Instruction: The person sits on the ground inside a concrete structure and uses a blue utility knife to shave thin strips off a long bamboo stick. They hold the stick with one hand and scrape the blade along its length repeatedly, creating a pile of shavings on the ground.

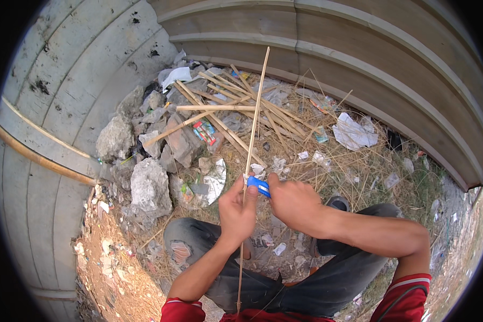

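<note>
A long, thin bamboo strip (259, 96) runs from near my lap up past my hands, its far end leaning slightly to the right. My left hand (237, 212) is closed around the strip at about its middle. In my right hand (297, 203) is a blue utility knife (259, 186), which lies across the strip beside my left thumb. Its blade cannot be made out. Both hands are close together above the ground, between my bent knees.
Several bamboo sticks (214, 108) lie crisscrossed ahead on dry grass. Grey rocks (150, 185) and litter are heaped to the left. A white crumpled sheet (354, 131) lies at the right. A ribbed metal wall (359, 64) and a pale panelled wall (86, 64) enclose the spot.
</note>
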`<control>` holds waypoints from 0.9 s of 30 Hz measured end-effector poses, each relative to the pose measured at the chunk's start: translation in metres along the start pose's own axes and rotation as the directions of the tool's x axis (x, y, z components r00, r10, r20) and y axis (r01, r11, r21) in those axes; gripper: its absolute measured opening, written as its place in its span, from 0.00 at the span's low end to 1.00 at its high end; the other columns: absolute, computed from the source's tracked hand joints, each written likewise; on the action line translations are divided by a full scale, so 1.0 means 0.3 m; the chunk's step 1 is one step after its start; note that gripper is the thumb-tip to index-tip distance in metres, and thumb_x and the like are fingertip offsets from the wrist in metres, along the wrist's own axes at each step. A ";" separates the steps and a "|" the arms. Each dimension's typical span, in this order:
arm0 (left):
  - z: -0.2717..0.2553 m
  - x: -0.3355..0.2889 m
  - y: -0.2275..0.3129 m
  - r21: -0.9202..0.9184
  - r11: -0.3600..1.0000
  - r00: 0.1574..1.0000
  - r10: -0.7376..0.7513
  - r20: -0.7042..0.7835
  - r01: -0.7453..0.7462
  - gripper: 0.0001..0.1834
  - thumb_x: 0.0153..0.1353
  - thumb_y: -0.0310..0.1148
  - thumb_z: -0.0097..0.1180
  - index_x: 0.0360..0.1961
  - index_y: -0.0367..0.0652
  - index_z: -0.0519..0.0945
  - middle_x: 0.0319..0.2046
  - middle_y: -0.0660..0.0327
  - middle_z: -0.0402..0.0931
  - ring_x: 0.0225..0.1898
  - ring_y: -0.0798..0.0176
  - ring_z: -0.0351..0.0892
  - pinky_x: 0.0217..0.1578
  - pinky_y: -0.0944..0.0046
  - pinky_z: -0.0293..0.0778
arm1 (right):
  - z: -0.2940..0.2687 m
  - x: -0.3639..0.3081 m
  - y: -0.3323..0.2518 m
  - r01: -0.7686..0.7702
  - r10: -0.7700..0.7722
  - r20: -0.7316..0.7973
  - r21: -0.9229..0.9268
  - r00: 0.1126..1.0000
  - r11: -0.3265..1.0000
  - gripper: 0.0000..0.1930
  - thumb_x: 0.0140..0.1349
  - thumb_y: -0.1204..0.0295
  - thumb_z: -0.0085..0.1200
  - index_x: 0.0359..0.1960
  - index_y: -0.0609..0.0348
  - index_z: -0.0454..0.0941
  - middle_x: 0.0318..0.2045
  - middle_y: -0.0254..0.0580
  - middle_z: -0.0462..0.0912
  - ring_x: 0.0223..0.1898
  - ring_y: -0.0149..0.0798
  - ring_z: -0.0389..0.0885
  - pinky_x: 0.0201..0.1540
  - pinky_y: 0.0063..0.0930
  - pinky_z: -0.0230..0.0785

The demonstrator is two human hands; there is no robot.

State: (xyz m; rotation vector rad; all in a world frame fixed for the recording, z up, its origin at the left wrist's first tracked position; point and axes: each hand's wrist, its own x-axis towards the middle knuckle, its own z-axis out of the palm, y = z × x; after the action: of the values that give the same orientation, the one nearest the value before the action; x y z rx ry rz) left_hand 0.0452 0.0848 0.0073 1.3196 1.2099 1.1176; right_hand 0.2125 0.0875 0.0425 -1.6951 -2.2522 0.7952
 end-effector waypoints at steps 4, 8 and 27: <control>0.002 0.011 0.029 0.006 1.000 0.998 -0.022 -0.064 0.023 0.20 0.75 0.37 0.55 0.60 0.33 0.77 0.18 0.78 0.65 0.16 0.82 0.56 0.17 0.72 0.47 | -0.011 0.028 -0.014 0.000 -0.003 -0.072 -0.041 0.997 0.999 0.13 0.66 0.72 0.50 0.47 0.70 0.69 0.24 0.64 0.83 0.28 0.65 0.85 0.31 0.57 0.77; -0.007 0.006 0.062 -0.034 0.989 0.989 -0.142 0.043 0.143 0.21 0.77 0.38 0.52 0.60 0.32 0.76 0.15 0.77 0.61 0.14 0.81 0.53 0.16 0.72 0.47 | -0.109 0.109 0.046 -0.087 0.043 -0.245 -0.173 0.969 0.981 0.11 0.65 0.75 0.47 0.46 0.70 0.70 0.26 0.62 0.85 0.30 0.62 0.87 0.31 0.53 0.79; -0.055 0.022 0.074 -0.144 0.955 0.884 -0.174 0.435 0.259 0.28 0.81 0.47 0.28 0.53 0.34 0.74 0.14 0.65 0.66 0.10 0.72 0.61 0.15 0.72 0.59 | -0.240 0.080 0.134 0.065 0.152 -0.204 0.777 0.967 0.626 0.17 0.65 0.57 0.66 0.41 0.59 0.81 0.18 0.23 0.68 0.21 0.20 0.62 0.23 0.23 0.53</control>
State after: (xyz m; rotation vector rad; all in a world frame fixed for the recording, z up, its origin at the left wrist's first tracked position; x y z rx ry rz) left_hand 0.0314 0.0924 0.0308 1.1603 0.8759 0.7225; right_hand 0.2720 0.1386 0.0773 -1.2972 -1.3422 1.2487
